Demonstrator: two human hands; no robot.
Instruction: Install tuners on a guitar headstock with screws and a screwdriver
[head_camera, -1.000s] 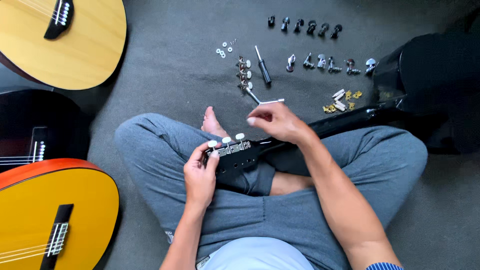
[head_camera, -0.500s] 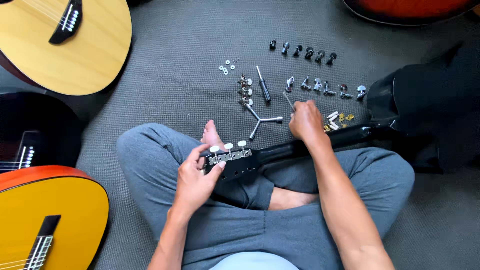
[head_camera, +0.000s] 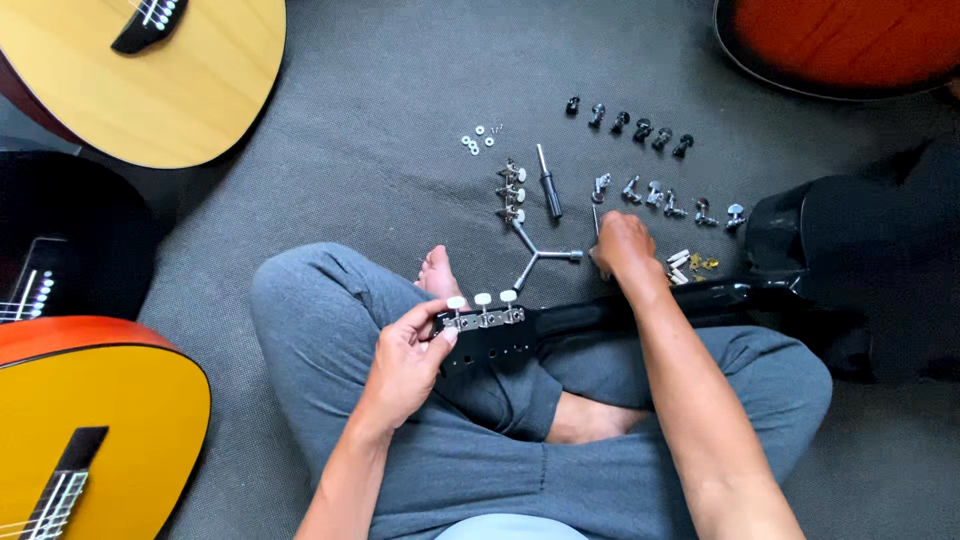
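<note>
Pinching the black guitar headstock (head_camera: 490, 340) at its tuner strip, left hand (head_camera: 405, 365) is closed on it over the lap. Right hand (head_camera: 622, 250), at 1 o'clock, curls around a thin tool (head_camera: 596, 222) on the grey carpet (head_camera: 350, 190); grip tightness unclear. Three-way wrench (head_camera: 538, 256) lies just at its 9 o'clock, loose tuners (head_camera: 665, 198) at 12.

Four guitars run off the edges: yellow one (head_camera: 150, 70), black one (head_camera: 60, 240), orange one (head_camera: 90, 420), red one (head_camera: 840, 40). The right hand (head_camera: 622, 248) covers whatever its fingers pinch. The washers (head_camera: 476, 138) are too small to count.
</note>
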